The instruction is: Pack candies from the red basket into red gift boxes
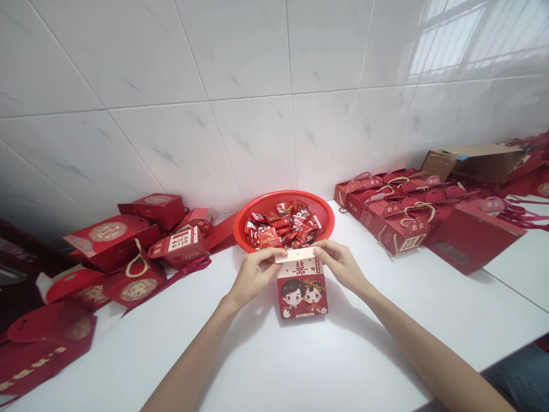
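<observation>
A small red and cream candy box [303,297] with two cartoon figures on its front stands upright on the white table before me. My left hand [260,273] pinches the left end of the cream flap at its top. At the right end of that flap, my right hand [338,262] grips with thumb and fingers. Just behind the box sits a red plastic basket [328,214] holding many wrapped candies [283,226] in red packets. Whatever is inside the box is hidden from view.
Several red gift boxes [107,234] with ribbons and rope handles lie at the left. More handled boxes [386,212] stand in rows at the right, inside and around a red carton [476,234]. A brown cardboard box [476,157] lies behind them against the tiled wall [249,143].
</observation>
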`<move>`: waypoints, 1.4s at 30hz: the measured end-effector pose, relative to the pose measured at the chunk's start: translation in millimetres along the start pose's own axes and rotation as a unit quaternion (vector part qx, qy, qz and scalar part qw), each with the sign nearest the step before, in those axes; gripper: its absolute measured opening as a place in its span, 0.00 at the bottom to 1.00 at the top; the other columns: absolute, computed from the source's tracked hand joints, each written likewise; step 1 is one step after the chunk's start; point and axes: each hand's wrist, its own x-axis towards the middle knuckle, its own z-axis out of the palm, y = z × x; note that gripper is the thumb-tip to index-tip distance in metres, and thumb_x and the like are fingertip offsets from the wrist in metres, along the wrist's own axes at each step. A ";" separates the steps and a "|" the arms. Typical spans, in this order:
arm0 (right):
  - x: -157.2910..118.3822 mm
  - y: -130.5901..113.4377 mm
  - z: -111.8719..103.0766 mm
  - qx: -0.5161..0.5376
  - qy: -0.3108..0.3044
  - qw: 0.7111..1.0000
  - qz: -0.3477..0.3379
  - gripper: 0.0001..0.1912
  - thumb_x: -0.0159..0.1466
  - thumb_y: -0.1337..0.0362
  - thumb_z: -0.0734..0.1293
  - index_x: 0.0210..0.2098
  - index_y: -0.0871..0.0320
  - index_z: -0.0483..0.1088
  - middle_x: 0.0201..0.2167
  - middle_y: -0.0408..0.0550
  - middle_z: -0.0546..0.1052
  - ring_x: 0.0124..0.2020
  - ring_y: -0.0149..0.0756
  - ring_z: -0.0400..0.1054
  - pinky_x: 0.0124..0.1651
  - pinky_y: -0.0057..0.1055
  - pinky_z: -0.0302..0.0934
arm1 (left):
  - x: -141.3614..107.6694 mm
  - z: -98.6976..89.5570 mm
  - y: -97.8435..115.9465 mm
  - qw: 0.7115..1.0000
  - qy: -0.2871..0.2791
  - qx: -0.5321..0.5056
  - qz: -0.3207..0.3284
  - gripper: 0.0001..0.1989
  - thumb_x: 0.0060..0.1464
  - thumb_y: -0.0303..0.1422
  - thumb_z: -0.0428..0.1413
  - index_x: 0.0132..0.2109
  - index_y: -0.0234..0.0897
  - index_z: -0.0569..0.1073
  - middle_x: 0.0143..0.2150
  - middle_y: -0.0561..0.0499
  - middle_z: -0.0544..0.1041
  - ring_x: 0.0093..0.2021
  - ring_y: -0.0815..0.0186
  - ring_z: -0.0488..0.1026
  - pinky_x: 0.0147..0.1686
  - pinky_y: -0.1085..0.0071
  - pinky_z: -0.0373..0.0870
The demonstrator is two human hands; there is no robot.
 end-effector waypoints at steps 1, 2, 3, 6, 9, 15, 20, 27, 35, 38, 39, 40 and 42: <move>-0.6 0.2 0.6 -0.003 0.001 1.000 0.000 0.23 0.65 0.44 0.64 0.39 0.59 0.75 0.37 0.51 0.80 0.36 0.39 0.72 0.39 0.34 0.66 | -0.1 -0.5 -0.2 1.000 0.000 0.005 0.001 0.12 0.54 0.35 0.57 0.43 0.36 0.80 0.44 0.45 0.83 0.45 0.58 0.80 0.47 0.64 0.76; -1.4 0.3 1.2 -0.008 0.000 1.000 -0.001 0.22 0.65 0.45 0.65 0.39 0.59 0.75 0.37 0.51 0.80 0.37 0.40 0.72 0.40 0.35 0.66 | -0.2 -1.0 -0.2 1.000 -0.001 0.010 0.003 0.12 0.54 0.34 0.57 0.43 0.36 0.80 0.44 0.45 0.83 0.44 0.58 0.80 0.47 0.63 0.76; -2.4 0.1 1.6 -0.015 0.001 1.000 -0.003 0.21 0.65 0.45 0.65 0.39 0.58 0.75 0.37 0.51 0.80 0.36 0.40 0.72 0.41 0.35 0.66 | -0.3 -1.6 0.1 1.000 -0.005 0.014 0.004 0.12 0.54 0.34 0.57 0.43 0.35 0.80 0.45 0.45 0.83 0.44 0.58 0.80 0.48 0.63 0.76; -6.0 -1.1 3.2 -0.049 0.015 0.998 -0.020 0.20 0.67 0.48 0.64 0.38 0.58 0.75 0.35 0.50 0.80 0.35 0.40 0.71 0.40 0.35 0.65 | -0.7 -2.4 1.5 1.000 -0.014 0.006 0.004 0.17 0.52 0.35 0.60 0.49 0.35 0.78 0.47 0.44 0.83 0.44 0.58 0.80 0.47 0.64 0.77; -9.3 -1.9 4.9 -0.093 0.045 0.993 -0.049 0.18 0.68 0.50 0.63 0.39 0.57 0.76 0.33 0.49 0.79 0.33 0.39 0.69 0.39 0.34 0.64 | -0.4 -1.2 2.7 0.999 0.013 -0.015 -0.026 0.22 0.51 0.40 0.62 0.51 0.35 0.76 0.46 0.44 0.83 0.43 0.58 0.80 0.44 0.65 0.77; -10.3 -0.4 5.7 -0.088 0.044 0.994 -0.043 0.18 0.68 0.49 0.63 0.39 0.57 0.75 0.29 0.47 0.76 0.28 0.34 0.64 0.33 0.31 0.60 | 0.5 1.5 3.3 0.999 0.001 -0.017 -0.048 0.16 0.53 0.44 0.60 0.38 0.34 0.80 0.38 0.46 0.84 0.38 0.58 0.80 0.38 0.68 0.76; -9.1 3.2 8.5 0.028 0.004 1.000 -0.001 0.19 0.65 0.47 0.66 0.41 0.58 0.72 0.30 0.45 0.74 0.26 0.32 0.64 0.26 0.28 0.59 | 0.7 0.9 2.2 0.999 0.004 -0.020 -0.028 0.15 0.54 0.43 0.60 0.38 0.34 0.81 0.36 0.46 0.84 0.35 0.60 0.79 0.35 0.70 0.75; -15.0 -13.6 -13.4 0.019 -0.029 0.999 -0.009 0.20 0.63 0.45 0.67 0.32 0.58 0.70 0.25 0.44 0.73 0.24 0.29 0.63 0.22 0.25 0.57 | 0.0 5.8 -8.0 0.999 0.050 -0.017 0.001 0.16 0.52 0.44 0.60 0.38 0.34 0.81 0.35 0.45 0.84 0.35 0.60 0.81 0.38 0.68 0.78; -65.8 -51.7 -134.5 -0.112 0.311 0.942 -0.052 0.18 0.56 0.48 0.74 0.32 0.56 0.73 0.23 0.42 0.73 0.17 0.27 0.59 0.18 0.27 0.55 | 2.2 6.7 -10.9 0.998 0.048 -0.043 -0.023 0.17 0.52 0.44 0.61 0.41 0.33 0.79 0.31 0.47 0.83 0.34 0.59 0.82 0.39 0.67 0.79; -82.2 -50.8 -171.3 -0.145 0.453 0.880 -0.007 0.17 0.53 0.51 0.75 0.31 0.57 0.72 0.20 0.42 0.71 0.14 0.28 0.59 0.17 0.29 0.55 | 2.2 6.6 -11.1 0.998 0.048 -0.033 -0.021 0.16 0.52 0.42 0.61 0.40 0.34 0.79 0.31 0.47 0.83 0.33 0.60 0.82 0.39 0.68 0.79; -85.8 -49.2 -180.0 -0.169 0.493 0.853 0.018 0.14 0.54 0.54 0.75 0.30 0.58 0.72 0.20 0.42 0.71 0.14 0.29 0.59 0.18 0.30 0.56 | 2.3 6.4 -11.4 0.998 0.048 -0.031 -0.020 0.15 0.52 0.42 0.61 0.40 0.34 0.79 0.31 0.47 0.83 0.33 0.60 0.82 0.39 0.68 0.79; -88.4 -47.0 -187.3 -0.195 0.526 0.827 0.042 0.11 0.55 0.59 0.74 0.29 0.58 0.71 0.20 0.43 0.71 0.14 0.29 0.60 0.19 0.30 0.57 | 2.3 6.1 -11.8 0.998 0.047 -0.030 -0.018 0.15 0.52 0.42 0.61 0.39 0.35 0.79 0.31 0.47 0.83 0.33 0.60 0.82 0.39 0.68 0.79; -91.1 -41.5 -198.0 -0.238 0.572 0.780 0.084 0.05 0.55 0.66 0.71 0.28 0.59 0.71 0.21 0.44 0.73 0.14 0.30 0.63 0.22 0.30 0.58 | 2.5 5.4 -12.6 0.998 0.046 -0.030 -0.013 0.14 0.52 0.41 0.61 0.39 0.35 0.79 0.31 0.48 0.83 0.33 0.60 0.82 0.39 0.69 0.79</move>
